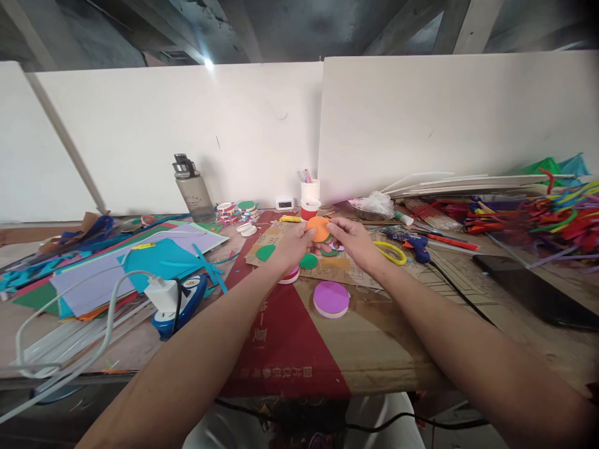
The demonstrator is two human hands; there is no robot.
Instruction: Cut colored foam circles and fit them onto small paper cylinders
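Between both hands, over the middle of the bench, is an orange foam disc (318, 229), with a sliver of green showing under its lower right edge. My left hand (296, 242) pinches the disc's left side. The fingers of my right hand (350, 240) close on its right side. Below the hands lie green discs (307, 261) on a sheet of printed cardboard (358, 272). A round piece with a purple top (331, 298) and pale rim sits nearer to me. Another pink-and-white round piece (290, 275) is partly hidden by my left wrist.
On the left are coloured sheets (98, 284), a blue power strip (187, 302) with white cables and a grey bottle (194, 190). Paper cups (310, 190) stand at the back. To the right lie a blue glue gun (418, 248), yellow ring (390, 253), black phone-like slab (538, 290) and pipe cleaners (538, 218).
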